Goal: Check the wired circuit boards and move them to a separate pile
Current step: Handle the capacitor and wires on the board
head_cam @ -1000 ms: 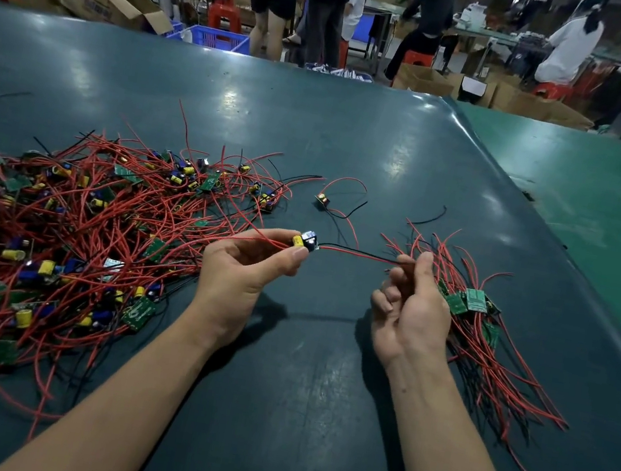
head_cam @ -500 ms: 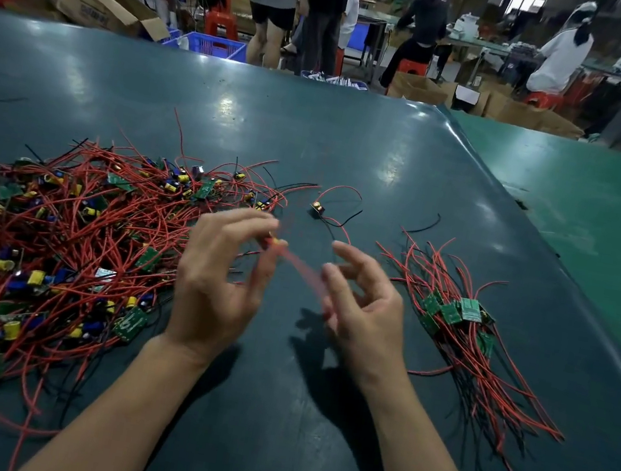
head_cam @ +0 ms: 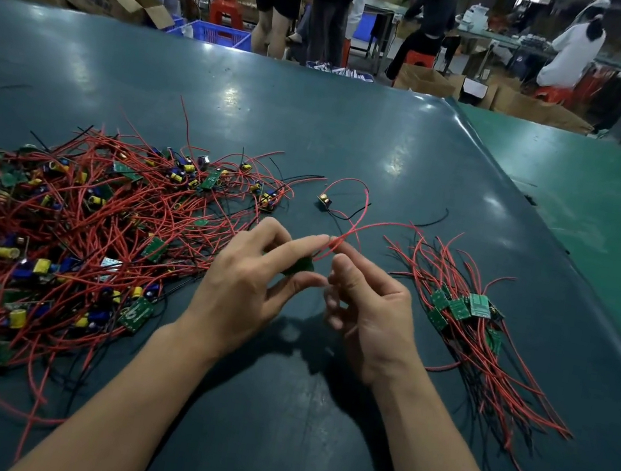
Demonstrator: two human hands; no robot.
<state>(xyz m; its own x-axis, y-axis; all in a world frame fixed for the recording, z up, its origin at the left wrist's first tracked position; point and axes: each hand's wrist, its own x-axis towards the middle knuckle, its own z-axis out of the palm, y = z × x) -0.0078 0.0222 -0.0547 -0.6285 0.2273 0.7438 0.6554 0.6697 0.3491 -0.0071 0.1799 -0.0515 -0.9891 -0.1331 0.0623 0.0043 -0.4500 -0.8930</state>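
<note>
A big tangled pile of wired circuit boards (head_cam: 95,236) with red and black leads covers the left of the dark table (head_cam: 317,133). A smaller, neater pile of boards (head_cam: 464,314) lies at the right. My left hand (head_cam: 246,290) pinches a small green board (head_cam: 299,265) between thumb and fingers over the middle of the table. Its red wire (head_cam: 355,226) curves up and to the right. My right hand (head_cam: 365,314) is close beside the left one, fingers curled, fingertips at the wire's base.
One single board (head_cam: 323,199) with a looped red lead lies apart behind my hands. A loose black wire (head_cam: 432,221) lies near it. A lighter green table (head_cam: 612,212) adjoins at the right. People, cartons and a blue crate (head_cam: 219,33) stand beyond the far edge.
My hands came together from a stretched-wire hold. The board turned in my left hand, green side now showing, and the red wire swung up and to the right.
</note>
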